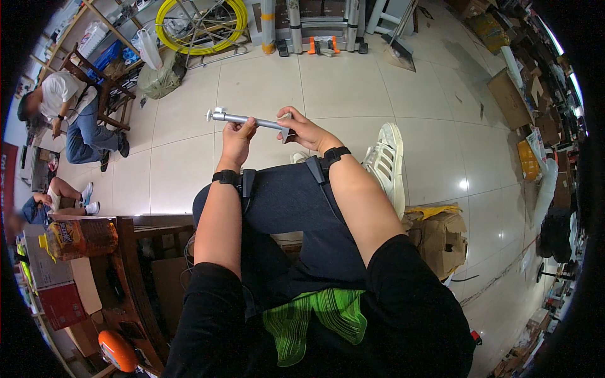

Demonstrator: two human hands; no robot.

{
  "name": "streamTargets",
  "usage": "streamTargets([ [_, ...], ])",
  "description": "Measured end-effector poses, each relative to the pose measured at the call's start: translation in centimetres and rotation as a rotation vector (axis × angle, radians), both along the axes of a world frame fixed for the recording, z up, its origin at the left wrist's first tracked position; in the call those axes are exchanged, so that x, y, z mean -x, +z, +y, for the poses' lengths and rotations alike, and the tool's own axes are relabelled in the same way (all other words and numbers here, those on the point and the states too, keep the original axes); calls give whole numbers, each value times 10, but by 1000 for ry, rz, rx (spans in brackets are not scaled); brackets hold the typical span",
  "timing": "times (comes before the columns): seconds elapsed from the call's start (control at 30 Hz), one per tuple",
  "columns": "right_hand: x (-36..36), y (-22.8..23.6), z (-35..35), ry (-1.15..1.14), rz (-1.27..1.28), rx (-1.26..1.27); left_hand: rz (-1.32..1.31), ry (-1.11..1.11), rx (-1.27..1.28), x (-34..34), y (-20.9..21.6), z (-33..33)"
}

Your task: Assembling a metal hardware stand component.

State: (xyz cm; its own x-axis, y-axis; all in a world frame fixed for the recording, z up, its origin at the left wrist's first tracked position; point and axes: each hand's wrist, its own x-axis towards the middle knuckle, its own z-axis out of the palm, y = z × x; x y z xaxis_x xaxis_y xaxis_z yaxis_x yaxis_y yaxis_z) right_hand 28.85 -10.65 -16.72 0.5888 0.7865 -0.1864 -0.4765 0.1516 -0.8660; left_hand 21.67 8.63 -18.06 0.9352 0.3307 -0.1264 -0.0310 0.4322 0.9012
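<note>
A slim silver metal mounting bracket (267, 124) is held above my knees, nearly level. At its left end sits a small swivel head with a knob and a round disc; at its right end is a flat base plate. My left hand (236, 145) pinches the tube near its middle, between thumb and fingertips. The fingers of my right hand (309, 133) grip the base plate end, covering part of it. Both wrists wear black straps with small boxes.
A wooden table (129, 283) with an amber bottle (82, 238) stands at my left. Beside my right leg is an open cardboard box (441, 242). A yellow cable reel (201, 28), a ladder (321, 25) and a dustpan (398, 53) stand ahead. Two people sit at the left.
</note>
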Motion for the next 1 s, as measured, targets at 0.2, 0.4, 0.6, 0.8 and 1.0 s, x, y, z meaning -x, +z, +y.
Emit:
streamTargets([
  [0.2, -2, 1, -3, -9, 258, -117, -135, -66, 174, 3, 16, -10],
  [0.4, 0, -7, 3, -24, -4, -55, -60, -206, 156, 1, 7, -2],
  [0.6, -4, -11, 0, -48, -28, -40, -45, -92, 51, 3, 14, -15],
  [0.8, 1, -7, -2, 32, 202, 12, 26, -76, 211, 4, 29, -22],
  [1.0, -1, -4, -2, 71, 193, 38, -35, -121, 78, 1, 5, -11],
])
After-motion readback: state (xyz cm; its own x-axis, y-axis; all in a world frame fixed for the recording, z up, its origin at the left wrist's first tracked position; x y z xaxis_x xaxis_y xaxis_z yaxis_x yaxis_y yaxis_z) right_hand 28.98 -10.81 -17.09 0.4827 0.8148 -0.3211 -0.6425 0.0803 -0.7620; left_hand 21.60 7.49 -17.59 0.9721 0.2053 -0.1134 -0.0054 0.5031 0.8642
